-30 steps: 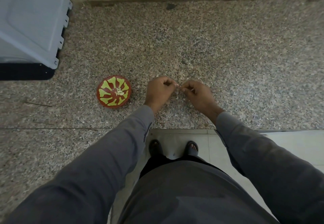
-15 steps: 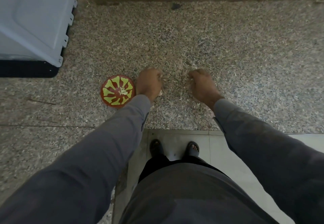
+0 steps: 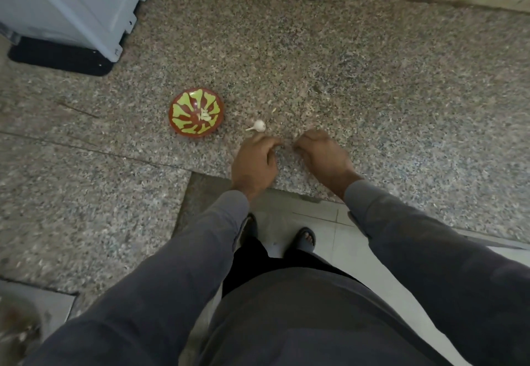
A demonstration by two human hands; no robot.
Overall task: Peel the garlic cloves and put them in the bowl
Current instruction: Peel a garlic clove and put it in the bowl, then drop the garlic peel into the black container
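Both hands are hovering fingertip to fingertip over the speckled table [image 3: 372,84], the left hand [image 3: 253,162] and right hand [image 3: 322,156] with fingers curling; whether either grip is pinching a clove, I cannot tell. A garlic bulb [image 3: 259,125] is lying just beyond the left hand, near the red-and-green bowl [image 3: 183,107], which is holding pale peeled cloves [image 3: 206,115].

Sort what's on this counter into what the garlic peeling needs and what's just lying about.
For the job:
- red and green bowl, pale peeled pieces inside
- garlic bulb on the counter, right of the bowl
- left hand and right hand, fingertips nearly meeting; whatever they pinch is too small to tell

Lying about:
- grey appliance at the back left
- black mat under it
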